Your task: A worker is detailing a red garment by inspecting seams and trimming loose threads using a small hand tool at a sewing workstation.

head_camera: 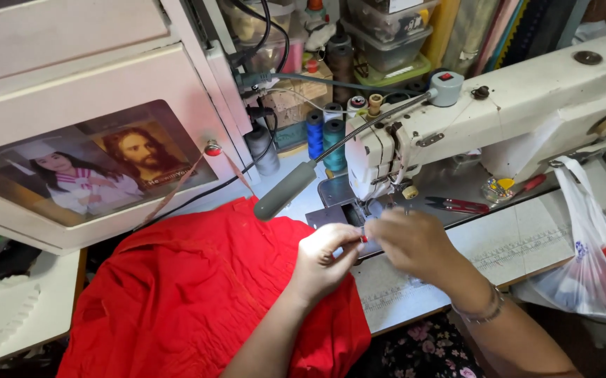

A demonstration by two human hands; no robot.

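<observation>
1. A small, glossy red piece [363, 238], too tiny to be identified, is pinched between the thumb and forefinger of the left hand [324, 262], just in front of the needle area of the cream-white metal sewing machine [527, 105]; whether it is a clip, a bobbin or a thread end cannot be told.
2. The right hand [415, 245] is held against the left, its fingers curled close together at the same spot; what it grips, if anything, is hidden.
3. It is judged that the small piece could be dropped, since it is held only by fingertips and could be lost in the folds below.
4. Fingers could be pricked, because both hands are kept very near the needle and presser foot.
5. The soft, crumpled red woven fabric [191, 294] is heaped under the left forearm and hangs over the table edge; it could slide off or be dragged under the foot by its own weight.
6. The grey flexible-neck lamp [285, 190], smooth and rounded, lies close to the left hand and could be knocked.
7. Red-handled thread snips [460, 205] lie on the machine bed, well clear of the hands.
8. Blue and teal thread spools [324, 136] stand upright behind the lamp.
9. A thin, translucent white plastic bag [583, 259] hangs at the right table edge.
</observation>
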